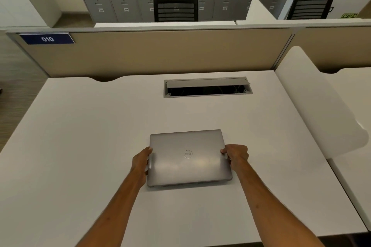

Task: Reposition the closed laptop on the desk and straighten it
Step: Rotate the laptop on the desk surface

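Here the left hand (141,163) and right hand (235,155) clamp the side edges of the closed laptop (188,158) between them; probably rigid, moderately heavy, with a slick lid.

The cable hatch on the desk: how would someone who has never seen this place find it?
Start at the white desk and look past the laptop held in both hands, toward the beige partition. There a grey-framed slot, the cable hatch, is sunk into the top. Its lid is tilted open over a dark gap, the desk's only opening.
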Tool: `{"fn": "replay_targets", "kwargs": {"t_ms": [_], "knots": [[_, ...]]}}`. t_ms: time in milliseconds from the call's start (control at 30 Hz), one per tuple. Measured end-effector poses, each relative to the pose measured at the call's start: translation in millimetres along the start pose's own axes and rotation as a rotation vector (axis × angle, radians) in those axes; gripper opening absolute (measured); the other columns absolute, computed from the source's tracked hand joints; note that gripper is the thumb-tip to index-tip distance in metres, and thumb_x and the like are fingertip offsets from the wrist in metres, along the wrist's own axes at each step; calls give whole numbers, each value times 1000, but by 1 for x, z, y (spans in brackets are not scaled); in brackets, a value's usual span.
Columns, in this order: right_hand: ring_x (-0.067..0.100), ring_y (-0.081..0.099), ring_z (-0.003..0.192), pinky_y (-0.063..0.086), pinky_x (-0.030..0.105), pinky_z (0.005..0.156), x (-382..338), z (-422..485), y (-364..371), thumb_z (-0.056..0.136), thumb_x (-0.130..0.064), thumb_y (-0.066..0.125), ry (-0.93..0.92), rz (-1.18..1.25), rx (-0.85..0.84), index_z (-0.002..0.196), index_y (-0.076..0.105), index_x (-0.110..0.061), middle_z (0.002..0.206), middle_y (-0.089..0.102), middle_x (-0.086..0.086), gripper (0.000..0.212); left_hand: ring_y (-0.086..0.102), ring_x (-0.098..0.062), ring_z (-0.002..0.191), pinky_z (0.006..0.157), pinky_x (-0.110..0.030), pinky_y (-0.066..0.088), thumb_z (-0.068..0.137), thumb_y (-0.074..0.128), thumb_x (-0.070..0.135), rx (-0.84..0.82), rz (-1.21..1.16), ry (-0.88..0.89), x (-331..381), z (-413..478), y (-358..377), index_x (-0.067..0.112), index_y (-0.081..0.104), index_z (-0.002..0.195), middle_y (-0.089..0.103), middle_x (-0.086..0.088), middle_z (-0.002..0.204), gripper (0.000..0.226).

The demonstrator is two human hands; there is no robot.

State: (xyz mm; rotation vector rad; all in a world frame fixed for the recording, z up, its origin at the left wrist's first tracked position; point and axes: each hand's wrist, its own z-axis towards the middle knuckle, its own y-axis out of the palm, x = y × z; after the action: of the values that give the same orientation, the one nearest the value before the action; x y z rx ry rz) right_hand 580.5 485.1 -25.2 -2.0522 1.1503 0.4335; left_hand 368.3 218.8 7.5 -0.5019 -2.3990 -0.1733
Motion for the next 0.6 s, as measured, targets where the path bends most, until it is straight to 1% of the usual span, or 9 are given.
{"fn": "replay_targets", "kwargs": {"t_ms": [67, 133, 233, 300, 367, 433, 500, 567, 600], "knots": [[30, 67, 66, 52, 31, 58, 3, -1, -1, 64, 0, 89, 1, -6, 0, 84, 80, 4, 84, 79, 22, 22, 61, -28, 107, 93, -40, 47, 98, 70, 34, 6, 13, 6, 3, -1, 2, 16, 67, 123, 68, -3, 107, 31], [30, 68, 67, 53, 32, 61, 5, -1, -2, 64, 0, 88, 2, -8, 9, 83, 80, 5, 82, 79, 22, 21, 61, -28, 105, 92, -40, 47, 98, 70, 34, 11, 29, 7, 4, 0, 4, 17, 67, 123, 68, -4, 111, 31], [33, 73, 72, 58, 33, 65, 9, 4, 0, 63, -5, 89, -10, -29, 25, 89, 79, 5, 84, 78, 21, 30, 60, -25, 100, 92, -39, 46, 98, 69, 33, 15, 49, 9, 1, -3, 6, 19, 67, 121, 67, 0, 104, 26], [33, 74, 73, 61, 34, 67, 10, 3, 1, 63, -7, 89, -20, -37, 49, 94, 77, 2, 86, 78, 20, 34, 59, -26, 103, 92, -40, 46, 98, 68, 31, 22, 63, 17, -3, -6, 8, 19, 67, 119, 66, 0, 103, 24], [34, 75, 78, 61, 35, 70, 10, -4, 0, 66, -7, 87, -37, -34, 66, 92, 76, 1, 86, 78, 19, 29, 58, -27, 108, 94, -40, 45, 98, 68, 28, 33, 71, 33, -5, -8, 9, 20, 66, 117, 65, -2, 107, 20], [35, 75, 79, 59, 34, 68, 9, -11, 0, 69, -5, 85, -49, -36, 86, 86, 77, 2, 83, 77, 18, 20, 56, -27, 108, 95, -40, 44, 98, 67, 25, 42, 87, 61, -6, -9, 10, 20, 68, 108, 64, -3, 108, 11], [32, 70, 70, 55, 30, 62, 9, -16, 1, 71, -3, 83, -69, -40, 91, 83, 78, 3, 78, 76, 17, 14, 56, -26, 103, 94, -40, 43, 98, 66, 22, 34, 104, 88, -6, -10, 10, 23, 70, 100, 66, -2, 104, 5], [26, 65, 60, 50, 25, 56, 9, -17, 1, 74, -2, 82, -93, -62, 88, 82, 77, 3, 77, 75, 17, 11, 56, -24, 100, 92, -38, 42, 98, 64, 20, 24, 129, 115, -5, -10, 10, 22, 72, 103, 67, 0, 100, 9], [25, 64, 59, 50, 25, 55, 9, -19, 2, 75, -2, 82, -99, -68, 88, 81, 76, 3, 78, 74, 17, 10, 57, -24, 98, 91, -38, 42, 98, 63, 19, 19, 141, 130, -5, -10, 10, 22, 73, 103, 68, 1, 100, 11]]}}
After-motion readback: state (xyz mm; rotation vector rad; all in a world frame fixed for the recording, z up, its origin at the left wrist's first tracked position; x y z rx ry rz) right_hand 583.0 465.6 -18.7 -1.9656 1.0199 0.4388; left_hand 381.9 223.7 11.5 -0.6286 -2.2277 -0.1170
